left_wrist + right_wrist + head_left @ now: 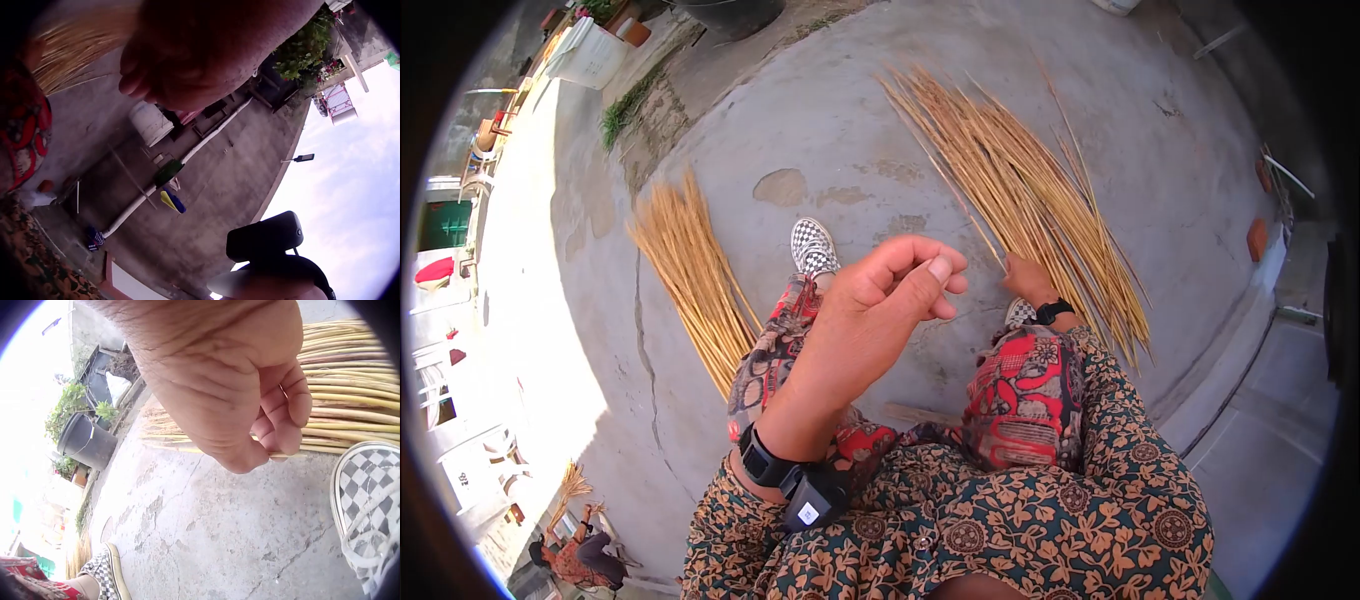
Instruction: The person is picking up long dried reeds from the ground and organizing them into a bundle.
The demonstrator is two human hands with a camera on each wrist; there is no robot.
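My left hand (870, 310) is raised above the ground between the knees, its fingers curled and the thumb against the index finger, with nothing visible in it. In the left wrist view the left hand (187, 56) is dark and partly cut off. My right hand (1028, 280) is low at the near-left edge of the larger bundle of dry stalks (1020, 180). Seen from the right wrist, the right hand (250, 400) pinches a thin stalk between thumb and fingers, beside the laid-out stalks (350, 394). Its other fingers are curled.
A smaller straw bundle (695, 270) lies left of the checkered shoe (812, 247) on cracked concrete (850, 120). A white bucket (588, 53) and a dark tub (730, 15) stand far off. Another person (580, 555) is at the lower left; bricks (1257, 240) lie right.
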